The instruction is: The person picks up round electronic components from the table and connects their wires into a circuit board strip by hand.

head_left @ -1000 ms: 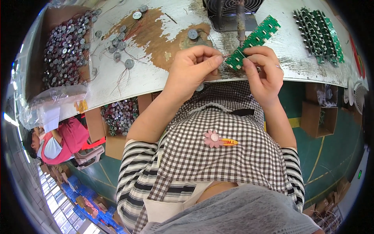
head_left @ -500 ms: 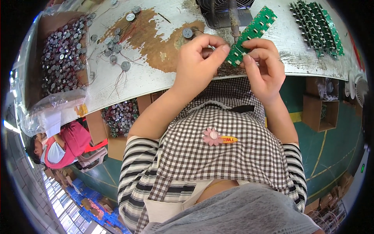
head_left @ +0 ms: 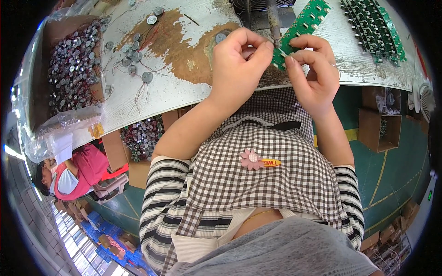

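Observation:
My right hand (head_left: 317, 73) pinches the lower end of a long green circuit board (head_left: 301, 25) between thumb and fingers. The board slants up and away to the right, with small pale parts along it. My left hand (head_left: 241, 60) is closed in a pinch at the board's left edge; whatever its fingertips hold is hidden. Between the hands, the tip of an upright metal soldering iron (head_left: 275, 27) comes down to the board. A round grey part (head_left: 221, 37) lies just left of my left hand, partly covered by it.
Several round parts with thin red wires (head_left: 133, 53) lie across the worn white table (head_left: 186, 96). A carton of similar parts (head_left: 76, 64) stands at the left. Stacked green boards (head_left: 370, 30) lie at the far right. A seated person (head_left: 83, 172) is below left.
Both hands have moved slightly away from me, carrying the board with them toward the table's far side. My left hand now covers part of the round grey part.

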